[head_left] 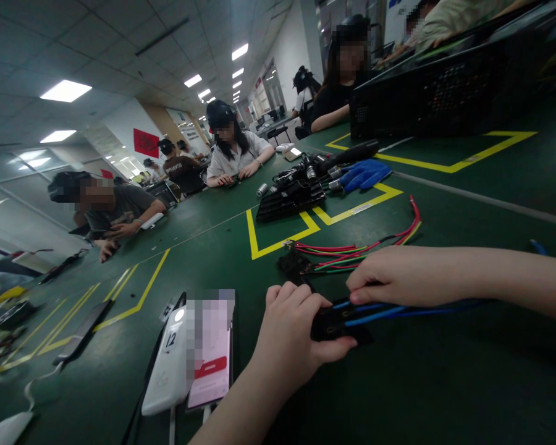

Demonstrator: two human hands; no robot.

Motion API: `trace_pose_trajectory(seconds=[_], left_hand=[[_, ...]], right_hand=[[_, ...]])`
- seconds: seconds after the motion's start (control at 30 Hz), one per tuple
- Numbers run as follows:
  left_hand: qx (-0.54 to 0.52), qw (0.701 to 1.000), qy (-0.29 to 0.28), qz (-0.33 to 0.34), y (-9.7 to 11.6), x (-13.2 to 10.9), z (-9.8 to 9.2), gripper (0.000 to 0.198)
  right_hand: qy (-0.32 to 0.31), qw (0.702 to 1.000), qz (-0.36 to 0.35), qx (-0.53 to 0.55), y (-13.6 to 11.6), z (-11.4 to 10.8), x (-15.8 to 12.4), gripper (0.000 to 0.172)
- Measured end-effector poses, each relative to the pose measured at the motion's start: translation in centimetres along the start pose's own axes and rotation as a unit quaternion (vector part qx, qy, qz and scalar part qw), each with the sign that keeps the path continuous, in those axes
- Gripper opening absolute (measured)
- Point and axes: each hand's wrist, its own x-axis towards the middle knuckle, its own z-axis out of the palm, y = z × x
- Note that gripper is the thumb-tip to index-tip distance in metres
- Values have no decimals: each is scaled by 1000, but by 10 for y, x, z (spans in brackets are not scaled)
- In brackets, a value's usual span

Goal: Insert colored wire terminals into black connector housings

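My left hand (285, 324) is closed around a black connector block (328, 322) low over the green tabletop, thumb on the near side and fingers on the far side. Blue wires (375, 316) run out of the block's right end. At that end my right hand (382, 275) pinches one of the blue wires close to where it enters the block; its fingertips partly hide the grip. Just beyond my hands lies another black connector block (293, 262), with red, green and yellow wires (410, 222) trailing to the right.
Left of my hands lie a lit phone (213, 371) and a white power bank (167, 364) marked 12, both cabled. Blue gloves (364, 175) and dark tools lie farther back. A large black case (426, 93) stands at the back right. Several co-workers sit around the table.
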Motion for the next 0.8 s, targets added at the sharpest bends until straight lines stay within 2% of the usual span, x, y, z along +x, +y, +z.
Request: trace_pose_trajectory(seconds=[0.03, 0.1, 0.17, 0.2, 0.27, 0.3, 0.33, 0.4, 0.47, 0.53, 0.6, 0.67, 0.73, 0.8], left_hand=[[1, 1000, 1, 1, 0, 0, 0, 39], [3, 1000, 5, 3, -1, 1, 1, 40], [8, 1000, 7, 4, -2, 2, 2, 41], [11, 1000, 7, 4, -2, 2, 2, 41], [16, 1000, 6, 4, -1, 2, 3, 41], [15, 1000, 6, 3, -1, 3, 3, 41], [13, 1000, 8, 3, -1, 3, 3, 40], [5, 1000, 10, 1, -1, 3, 3, 39], [-2, 1000, 11, 0, -1, 3, 3, 39], [-7, 1000, 11, -1, 0, 3, 2, 38], [-10, 1000, 7, -2, 0, 2, 2, 38], [-9, 1000, 5, -3, 1, 2, 2, 37], [-9, 1000, 5, -2, 1, 2, 2, 36], [-9, 1000, 9, 0, 1, 2, 2, 36]], right_hand=[[30, 999, -14, -27, -1, 1, 0, 31], [128, 983, -69, -115, -4, 6, 0, 28], [234, 934, -157, -217, -9, 11, -4, 25], [266, 906, -205, -258, -12, 13, -6, 25], [310, 860, -256, -316, -17, 17, -10, 27], [315, 851, -264, -328, -19, 18, -12, 28], [313, 852, -261, -329, -19, 18, -12, 27], [273, 884, -221, -307, -19, 16, -12, 23], [210, 926, -139, -281, -16, 13, -10, 17], [144, 952, -61, -262, -14, 10, -8, 18], [99, 966, -20, -237, -12, 8, -6, 26], [75, 976, -9, -204, -11, 6, -6, 29], [75, 979, -10, -188, -10, 5, -6, 31], [102, 974, -30, -202, -10, 4, -6, 27]])
